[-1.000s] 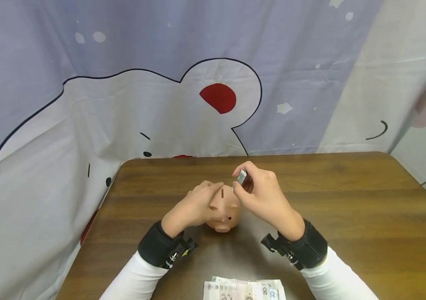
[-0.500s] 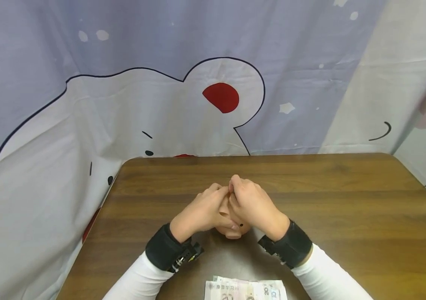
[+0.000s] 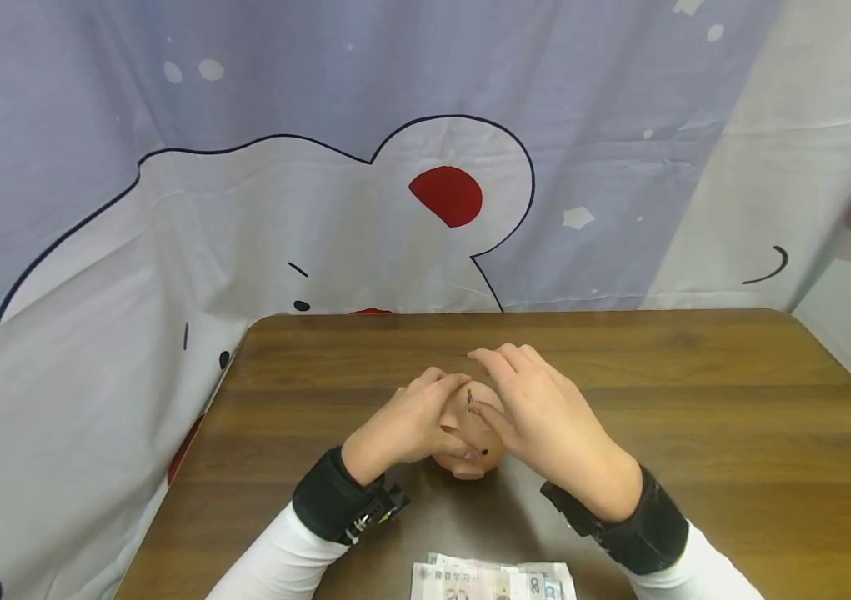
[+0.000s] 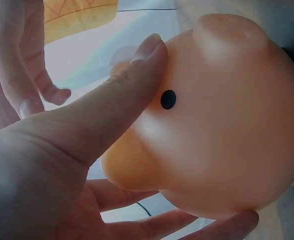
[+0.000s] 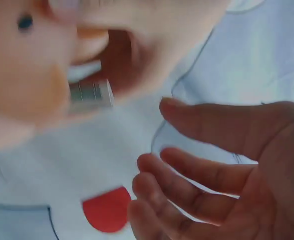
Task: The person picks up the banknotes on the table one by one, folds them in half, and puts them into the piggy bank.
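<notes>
A pinkish-orange piggy bank (image 3: 487, 433) sits on the table with its snout toward me. My left hand (image 3: 404, 423) grips its left side, the thumb (image 4: 122, 95) lying across the head near a black eye and the other fingers around the body. From the slot on top sticks out a folded banknote (image 5: 91, 96), its lower part hidden inside. My right hand (image 3: 545, 417) is beside the top of the bank, thumb and fingers spread apart with nothing between them. In the right wrist view its fingertips are away from the banknote.
Several banknotes (image 3: 496, 582) lie overlapping at the table's near edge, in front of the piggy bank. The brown wooden table (image 3: 695, 417) stretches to both sides. Behind it hangs a printed curtain (image 3: 320, 217).
My right hand brought the folded banknote over to the slot, then let go and drew back to the right with fingers spread. My left hand's thumb moved onto the bank's face.
</notes>
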Demonstrator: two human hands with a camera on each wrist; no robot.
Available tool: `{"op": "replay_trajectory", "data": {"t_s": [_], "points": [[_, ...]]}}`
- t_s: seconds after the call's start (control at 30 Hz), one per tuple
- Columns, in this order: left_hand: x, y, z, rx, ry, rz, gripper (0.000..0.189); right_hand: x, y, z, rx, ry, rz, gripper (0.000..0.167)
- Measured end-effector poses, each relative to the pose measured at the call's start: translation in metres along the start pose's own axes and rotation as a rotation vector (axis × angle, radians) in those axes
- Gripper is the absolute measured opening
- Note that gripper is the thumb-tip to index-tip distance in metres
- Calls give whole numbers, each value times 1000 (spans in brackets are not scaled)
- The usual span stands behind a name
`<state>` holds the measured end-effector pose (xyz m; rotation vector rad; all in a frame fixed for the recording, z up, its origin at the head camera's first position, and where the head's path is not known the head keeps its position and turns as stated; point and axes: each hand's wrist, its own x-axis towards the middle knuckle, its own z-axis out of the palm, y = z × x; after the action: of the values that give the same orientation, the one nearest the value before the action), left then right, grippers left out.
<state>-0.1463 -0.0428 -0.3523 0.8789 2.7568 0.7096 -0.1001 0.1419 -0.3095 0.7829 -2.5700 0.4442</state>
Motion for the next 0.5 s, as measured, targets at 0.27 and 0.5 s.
{"op": "replay_trajectory", "data": {"t_s": [0.27, 0.5], "points": [[-1, -1, -1, 11, 0, 6, 82, 12, 22, 35, 116, -45, 123, 17], [-2, 1, 2, 13, 10, 13, 81, 9, 32, 29, 147, 3, 168, 9]]}}
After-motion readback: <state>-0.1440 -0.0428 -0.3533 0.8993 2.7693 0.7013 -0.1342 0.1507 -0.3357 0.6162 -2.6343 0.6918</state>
